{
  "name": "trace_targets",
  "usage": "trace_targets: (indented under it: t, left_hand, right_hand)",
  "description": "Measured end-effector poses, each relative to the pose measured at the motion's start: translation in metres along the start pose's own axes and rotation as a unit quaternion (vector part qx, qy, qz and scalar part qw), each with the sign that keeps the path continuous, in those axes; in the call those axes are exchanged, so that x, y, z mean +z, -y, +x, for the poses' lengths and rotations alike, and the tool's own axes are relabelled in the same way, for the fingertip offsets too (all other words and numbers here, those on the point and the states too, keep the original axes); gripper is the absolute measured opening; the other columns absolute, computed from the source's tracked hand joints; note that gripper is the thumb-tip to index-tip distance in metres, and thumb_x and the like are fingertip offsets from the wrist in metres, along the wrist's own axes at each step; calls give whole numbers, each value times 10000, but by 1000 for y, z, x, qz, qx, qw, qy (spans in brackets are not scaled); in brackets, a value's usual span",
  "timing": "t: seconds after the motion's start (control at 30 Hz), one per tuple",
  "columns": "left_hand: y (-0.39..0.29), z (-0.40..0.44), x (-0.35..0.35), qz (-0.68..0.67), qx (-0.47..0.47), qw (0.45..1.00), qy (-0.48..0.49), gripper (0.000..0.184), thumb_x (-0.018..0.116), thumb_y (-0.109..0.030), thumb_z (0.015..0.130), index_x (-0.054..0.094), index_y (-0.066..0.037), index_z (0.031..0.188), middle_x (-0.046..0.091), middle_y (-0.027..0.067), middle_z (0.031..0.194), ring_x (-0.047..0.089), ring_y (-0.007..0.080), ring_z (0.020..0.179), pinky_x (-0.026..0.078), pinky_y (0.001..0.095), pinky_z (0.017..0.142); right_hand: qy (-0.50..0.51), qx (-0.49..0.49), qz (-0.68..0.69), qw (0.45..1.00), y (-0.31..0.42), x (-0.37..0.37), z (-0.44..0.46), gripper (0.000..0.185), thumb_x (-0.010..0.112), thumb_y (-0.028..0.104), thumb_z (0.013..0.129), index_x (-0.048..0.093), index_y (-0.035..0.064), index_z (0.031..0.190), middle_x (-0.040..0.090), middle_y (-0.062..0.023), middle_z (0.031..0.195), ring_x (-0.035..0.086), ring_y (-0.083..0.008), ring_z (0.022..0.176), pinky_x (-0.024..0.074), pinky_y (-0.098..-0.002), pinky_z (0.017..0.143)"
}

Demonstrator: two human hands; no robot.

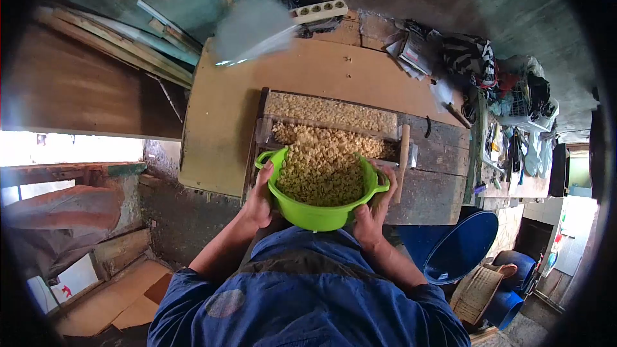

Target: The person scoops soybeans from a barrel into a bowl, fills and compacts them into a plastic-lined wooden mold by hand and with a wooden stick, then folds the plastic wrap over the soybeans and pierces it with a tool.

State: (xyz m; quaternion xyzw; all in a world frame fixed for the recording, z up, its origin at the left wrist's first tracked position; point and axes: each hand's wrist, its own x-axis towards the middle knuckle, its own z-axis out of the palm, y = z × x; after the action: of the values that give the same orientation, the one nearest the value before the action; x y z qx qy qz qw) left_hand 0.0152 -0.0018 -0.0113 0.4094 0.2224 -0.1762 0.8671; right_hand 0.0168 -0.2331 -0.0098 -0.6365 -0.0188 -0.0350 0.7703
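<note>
Both my hands grip a light green plastic bowl [316,215] by its sides, close to my body at the table's front edge. My left hand [259,198] is closed round the left side near the handle, and my right hand [375,209] round the right side by the other handle. Pale puffed grains [324,177] fill the bowl, which tilts away from me; they run over its far rim into a shallow wooden frame [263,106]. Behind them a flat pressed layer of grain [331,110] lies in that frame. A rolling pin [402,164] rests at the frame's right end.
The wooden table [222,122] spreads out beyond the frame. At its back are a power strip [319,9], papers [414,54] and a dark striped bag [469,61]. A blue barrel [459,247] stands at the right, and boards [128,42] lean at the left.
</note>
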Motion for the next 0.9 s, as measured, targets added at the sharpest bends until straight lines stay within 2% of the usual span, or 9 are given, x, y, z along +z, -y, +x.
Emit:
trace_targets:
  t: [0.1, 0.37, 0.57, 0.67, 0.7, 0.73, 0.77, 0.8, 0.9]
  left_hand:
    - [-9, -4, -7, 6, -30, 1000, -6, 763, 442, -656, 948, 427, -94, 1465, 567, 119, 1384, 590, 249, 1218, 476, 415, 1019]
    - [-28, -8, -19, -5, -55, 998, -12, 744, 444, -638, 958, 417, -99, 1470, 514, 117, 1440, 546, 258, 1269, 449, 420, 1052]
    - [-35, -12, -20, -35, -28, 999, 19, 731, 447, -621, 963, 415, -99, 1474, 517, 115, 1437, 531, 260, 1287, 416, 425, 1082]
    - [-37, -12, -23, -12, -31, 999, -9, 726, 449, -619, 963, 419, -101, 1471, 514, 114, 1440, 528, 261, 1290, 412, 427, 1086]
    - [-36, -13, -23, 3, 19, 1000, 7, 740, 453, -636, 953, 429, -102, 1464, 529, 115, 1425, 544, 264, 1273, 433, 429, 1069]
    - [-35, -15, -26, 2, 14, 1000, 3, 740, 453, -636, 953, 429, -102, 1464, 529, 115, 1425, 544, 264, 1273, 433, 429, 1069]
    - [-35, -14, -30, -8, -22, 1000, 4, 755, 456, -650, 945, 427, -102, 1464, 539, 118, 1413, 553, 266, 1262, 442, 431, 1060]
    - [-37, -5, -32, -16, -48, 999, 12, 770, 460, -663, 937, 426, -102, 1464, 550, 121, 1402, 562, 269, 1252, 451, 433, 1051]
    - [-34, -2, -36, 2, -44, 999, -3, 792, 456, -685, 926, 433, -98, 1458, 563, 128, 1387, 579, 274, 1230, 457, 438, 1044]
  right_hand:
    - [-3, 73, -23, 997, -2, 10, 0, 1044, 776, 479, 809, 125, 49, 1503, 333, -193, 1475, 332, -308, 1383, 254, -451, 1157]
    - [1, 58, -4, 998, -11, 29, -6, 1050, 763, 533, 812, 128, 60, 1501, 329, -200, 1479, 333, -309, 1383, 255, -451, 1157]
    - [1, 25, -21, 999, -12, 39, -8, 1077, 762, 560, 805, 118, 49, 1502, 341, -211, 1475, 345, -307, 1374, 263, -439, 1152]
    - [-2, 44, -15, 999, -15, 41, 3, 1023, 758, 503, 825, 138, 46, 1498, 359, -202, 1450, 358, -297, 1358, 277, -440, 1144]
    - [6, 21, -59, 998, -10, 42, 6, 973, 749, 451, 834, 157, 47, 1493, 367, -192, 1432, 365, -291, 1346, 285, -438, 1138]
    - [12, 3, -104, 995, -5, 44, 5, 926, 740, 398, 844, 175, 49, 1488, 375, -182, 1414, 373, -285, 1333, 294, -436, 1132]
    - [17, 75, -13, 997, 1, 48, 7, 867, 720, 317, 839, 200, 44, 1478, 376, -162, 1393, 379, -277, 1318, 307, -431, 1124]
    - [19, 67, -12, 998, -5, 47, 7, 867, 720, 317, 839, 200, 44, 1478, 376, -162, 1393, 379, -277, 1318, 307, -431, 1124]
    - [0, 43, -49, 998, -20, 43, 1, 865, 722, 325, 844, 200, 40, 1472, 368, -156, 1404, 378, -269, 1317, 305, -421, 1123]
